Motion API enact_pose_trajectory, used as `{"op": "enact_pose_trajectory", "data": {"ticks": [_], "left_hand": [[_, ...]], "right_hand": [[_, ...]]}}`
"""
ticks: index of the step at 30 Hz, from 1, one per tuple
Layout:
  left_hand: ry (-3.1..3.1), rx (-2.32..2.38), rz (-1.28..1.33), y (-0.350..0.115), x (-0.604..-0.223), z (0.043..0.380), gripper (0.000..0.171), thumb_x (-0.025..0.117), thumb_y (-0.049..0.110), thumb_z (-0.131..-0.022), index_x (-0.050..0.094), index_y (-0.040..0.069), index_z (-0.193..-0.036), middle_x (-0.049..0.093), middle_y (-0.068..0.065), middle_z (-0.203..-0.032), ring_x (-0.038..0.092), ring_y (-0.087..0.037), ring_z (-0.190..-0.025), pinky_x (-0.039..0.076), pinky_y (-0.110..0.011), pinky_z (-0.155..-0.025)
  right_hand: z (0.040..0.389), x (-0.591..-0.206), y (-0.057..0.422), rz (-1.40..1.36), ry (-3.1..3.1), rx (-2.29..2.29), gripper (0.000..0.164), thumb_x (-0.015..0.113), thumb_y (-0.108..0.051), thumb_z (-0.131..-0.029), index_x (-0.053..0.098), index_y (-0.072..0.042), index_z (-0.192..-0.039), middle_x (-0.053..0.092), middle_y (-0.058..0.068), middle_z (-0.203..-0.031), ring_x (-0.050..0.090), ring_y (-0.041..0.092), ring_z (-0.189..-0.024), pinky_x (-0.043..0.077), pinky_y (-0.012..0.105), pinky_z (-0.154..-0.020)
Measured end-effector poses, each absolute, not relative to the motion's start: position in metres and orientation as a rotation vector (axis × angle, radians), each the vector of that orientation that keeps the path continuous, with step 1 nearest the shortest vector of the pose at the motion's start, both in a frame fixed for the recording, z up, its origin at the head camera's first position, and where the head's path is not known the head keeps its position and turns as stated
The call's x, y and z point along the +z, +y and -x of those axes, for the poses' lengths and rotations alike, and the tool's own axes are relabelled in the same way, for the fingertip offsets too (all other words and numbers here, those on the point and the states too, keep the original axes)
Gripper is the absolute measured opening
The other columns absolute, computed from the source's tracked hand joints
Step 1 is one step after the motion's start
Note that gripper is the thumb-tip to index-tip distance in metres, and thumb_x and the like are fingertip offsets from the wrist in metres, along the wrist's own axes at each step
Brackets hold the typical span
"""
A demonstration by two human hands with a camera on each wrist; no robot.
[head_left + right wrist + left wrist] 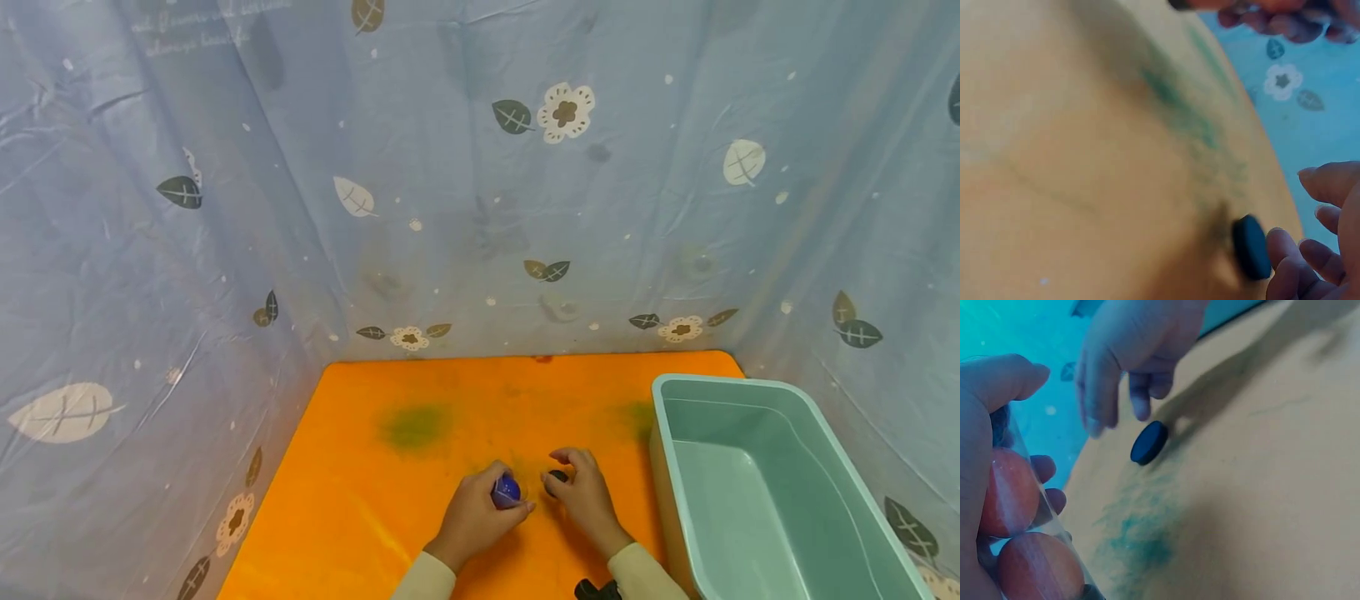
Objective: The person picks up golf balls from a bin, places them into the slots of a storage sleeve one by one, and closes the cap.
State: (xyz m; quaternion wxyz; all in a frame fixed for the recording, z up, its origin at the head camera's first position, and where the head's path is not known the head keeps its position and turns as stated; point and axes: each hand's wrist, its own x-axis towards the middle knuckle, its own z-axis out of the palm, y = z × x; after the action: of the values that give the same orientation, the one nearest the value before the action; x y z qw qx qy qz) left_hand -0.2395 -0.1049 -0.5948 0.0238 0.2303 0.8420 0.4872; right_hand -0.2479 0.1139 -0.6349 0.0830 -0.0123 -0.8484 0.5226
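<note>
My left hand (474, 510) grips a clear container, with a blue ball (506, 492) showing at its end in the head view. In the left wrist view two reddish balls (1041, 569) lie one behind the other inside the see-through wall, with a dark one partly hidden beyond. Right of it, my right hand (592, 500) has loosely bent fingers around a round black cap (556, 482). From the left wrist the cap (1149, 443) appears tilted, just below and apart from the fingertips. In the right wrist view it stands beside the fingertips (1282, 244).
Both hands are over an orange tabletop (360, 500) with green smudges (416, 427). A pale green plastic tub (738, 500) stands at the right. Blue curtains (450, 208) printed with leaves and flowers close in the back and sides. A black object (597, 590) sits by the right wrist.
</note>
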Motion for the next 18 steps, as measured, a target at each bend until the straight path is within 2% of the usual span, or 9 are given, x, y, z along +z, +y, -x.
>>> {"op": "enact_pose_trajectory", "data": {"ticks": [4,6,11,18], "left_hand": [[2.607,1.509,-0.722,-0.104,-0.598,0.241,0.028,0.089,0.033,-0.095,0.069,0.018,-0.108,0.068,0.014,-0.088,0.066,-0.005,-0.071,0.056,-0.027,-0.060],[2.613,1.506,-0.729,-0.104,-0.600,0.241,0.030,0.089,0.035,-0.095,0.069,0.016,-0.108,0.067,0.014,-0.088,0.066,-0.005,-0.070,0.056,-0.027,-0.060],[2.633,1.497,-0.730,-0.104,-0.603,0.242,0.032,0.089,0.040,-0.094,0.068,0.020,-0.107,0.067,0.015,-0.087,0.065,-0.004,-0.070,0.056,-0.026,-0.060],[2.651,1.471,-0.714,-0.103,-0.605,0.243,0.031,0.089,0.043,-0.093,0.065,0.026,-0.104,0.066,0.015,-0.086,0.064,-0.004,-0.069,0.055,-0.026,-0.059]], "right_hand": [[0.249,-0.650,0.115,0.066,-2.608,1.475,0.038,0.090,-0.012,-0.093,0.073,-0.004,-0.127,0.062,0.013,-0.121,0.066,0.027,-0.101,0.059,0.048,-0.088],[0.248,-0.654,0.114,0.065,-2.658,1.426,0.041,0.091,-0.012,-0.091,0.073,-0.005,-0.127,0.062,0.013,-0.122,0.067,0.032,-0.108,0.057,0.055,-0.093],[0.245,-0.654,0.111,0.036,-2.737,1.276,0.040,0.090,-0.005,-0.090,0.074,-0.008,-0.127,0.061,0.011,-0.120,0.068,0.037,-0.112,0.054,0.061,-0.097],[0.248,-0.655,0.110,0.027,-2.776,1.181,0.035,0.089,-0.005,-0.091,0.075,-0.008,-0.122,0.058,0.006,-0.114,0.068,0.034,-0.104,0.055,0.059,-0.095]]}}
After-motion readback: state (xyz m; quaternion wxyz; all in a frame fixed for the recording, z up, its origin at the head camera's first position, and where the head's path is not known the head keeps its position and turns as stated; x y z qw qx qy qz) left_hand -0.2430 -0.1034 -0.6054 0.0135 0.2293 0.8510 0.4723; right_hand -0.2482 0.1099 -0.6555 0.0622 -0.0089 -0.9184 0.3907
